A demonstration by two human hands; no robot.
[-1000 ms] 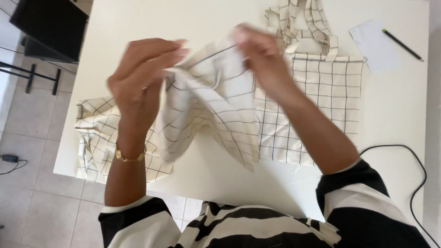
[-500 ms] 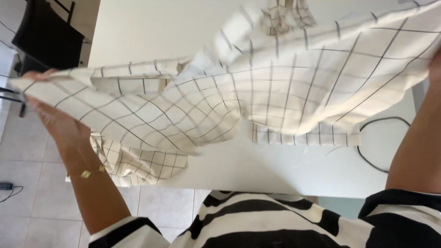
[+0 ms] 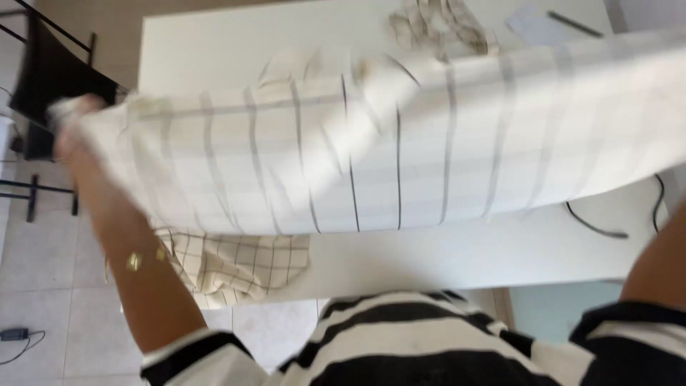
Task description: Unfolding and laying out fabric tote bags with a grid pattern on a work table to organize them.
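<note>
— Stretching across the whole view, the checked cloth hangs above the white counter; where's the grip?
— Left hand clutches its left edge, past the counter's side. Right hand is out of frame, can't tell. Another checked cloth overhangs the near edge

Home room, probably a study or work corner.
White desk on a pale tiled floor, dark chair with thin black metal legs off to the left. Checked cream cloth spread over the desk, more checked fabric hanging off its near edge, another bundle at the far side. Sheet of paper with pen, black cable on the desk, charger on the floor.
</note>
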